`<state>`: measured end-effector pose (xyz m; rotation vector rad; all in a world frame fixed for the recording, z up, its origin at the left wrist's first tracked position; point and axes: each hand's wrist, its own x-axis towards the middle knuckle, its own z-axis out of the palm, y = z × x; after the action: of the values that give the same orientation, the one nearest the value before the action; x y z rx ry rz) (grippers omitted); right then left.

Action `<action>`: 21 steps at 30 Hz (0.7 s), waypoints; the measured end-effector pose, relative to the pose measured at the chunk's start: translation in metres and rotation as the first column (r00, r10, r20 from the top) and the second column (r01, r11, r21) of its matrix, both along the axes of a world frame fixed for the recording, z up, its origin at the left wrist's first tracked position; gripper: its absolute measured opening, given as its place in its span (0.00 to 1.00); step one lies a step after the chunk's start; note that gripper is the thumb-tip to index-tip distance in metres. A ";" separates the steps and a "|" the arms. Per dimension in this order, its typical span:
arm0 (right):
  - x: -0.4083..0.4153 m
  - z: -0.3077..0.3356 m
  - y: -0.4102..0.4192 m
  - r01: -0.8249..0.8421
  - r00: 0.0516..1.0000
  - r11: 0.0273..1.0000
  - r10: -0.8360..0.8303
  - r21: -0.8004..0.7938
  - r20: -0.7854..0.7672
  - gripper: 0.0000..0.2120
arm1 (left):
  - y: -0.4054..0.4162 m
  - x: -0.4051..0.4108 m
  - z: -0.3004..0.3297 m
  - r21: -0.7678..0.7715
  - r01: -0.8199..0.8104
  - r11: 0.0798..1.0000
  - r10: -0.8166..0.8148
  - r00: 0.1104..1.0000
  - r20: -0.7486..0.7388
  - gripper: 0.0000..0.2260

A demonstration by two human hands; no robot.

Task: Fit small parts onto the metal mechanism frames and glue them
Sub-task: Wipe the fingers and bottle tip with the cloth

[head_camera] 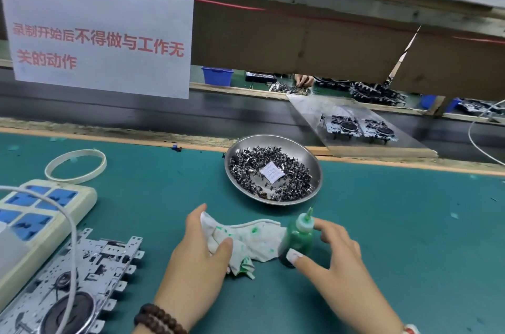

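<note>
**Glue station: both hands at the rag and glue bottle**

Head view. The green work mat (382, 224) carries all items. Near the middle of its near edge, the left hand (199, 254) rests on a white rag (254, 238) stained with green; thumb and fingers are curled over the rag's left end and hold it. Just right of the rag stands a small green glue bottle (299, 238) with a pale pointed nozzle, upright. The right hand (336, 254) is cupped around the bottle: the thumb tip touches its base, the fingers are loosely bent behind it, and a closed grip cannot be confirmed.

Behind the bottle, toward the far edge, a round steel dish (273, 169) holds a heap of small dark parts and a white paper packet. At the near left corner lies a metal mechanism frame (82, 279), partly under a white cable and beside a power strip (41, 213). A white ring (75, 167) lies behind the strip. Two further mechanism frames (358, 128) sit on a clear sheet beyond the far edge.
</note>
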<state>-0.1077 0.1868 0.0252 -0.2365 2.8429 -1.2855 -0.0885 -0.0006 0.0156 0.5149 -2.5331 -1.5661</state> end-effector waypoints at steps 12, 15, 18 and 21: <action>-0.014 -0.002 0.003 -0.002 0.999 0.942 -0.011 -0.337 -0.038 0.07 | -0.024 -0.046 0.025 -0.021 -0.282 0.959 0.273 0.943 -0.191 0.16; -0.012 -0.003 0.000 -0.017 0.999 0.934 -0.001 -0.357 -0.049 0.08 | -0.020 -0.048 0.030 -0.184 -0.268 0.946 0.245 0.960 -0.137 0.22; -0.011 -0.004 -0.001 -0.034 0.999 0.923 0.019 -0.384 -0.042 0.10 | -0.003 -0.033 0.025 -0.364 -0.215 0.906 0.124 0.959 -0.256 0.24; -0.009 -0.004 0.000 -0.064 0.997 0.914 0.039 -0.401 -0.071 0.13 | 0.022 -0.017 0.016 -0.035 0.101 0.994 -0.106 0.968 -0.227 0.13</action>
<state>-0.1172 0.1864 0.0211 -0.3576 2.5627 -1.8739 -0.1050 0.0211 0.0319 0.1878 -2.4336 -1.5287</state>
